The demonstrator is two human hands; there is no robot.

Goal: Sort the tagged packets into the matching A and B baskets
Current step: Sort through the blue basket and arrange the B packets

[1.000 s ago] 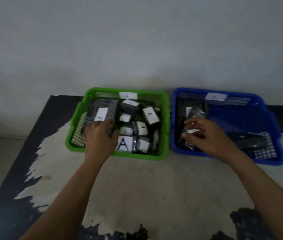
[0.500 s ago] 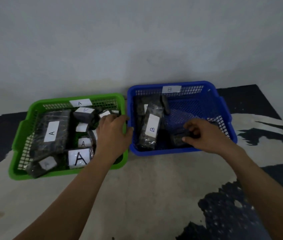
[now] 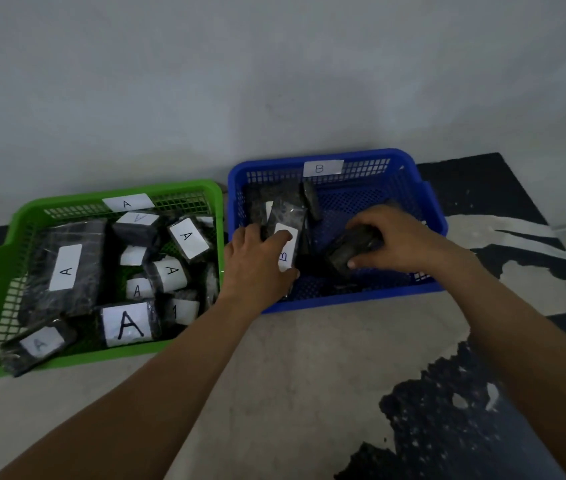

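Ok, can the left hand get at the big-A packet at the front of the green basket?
Probably yes, once freed: the left hand holds the B-tagged packet in the blue basket; the big-A packet lies uncovered on top, close by.

Arms reach forward — left hand (image 3: 257,261) and right hand (image 3: 395,240) both curl fingers, gripping.
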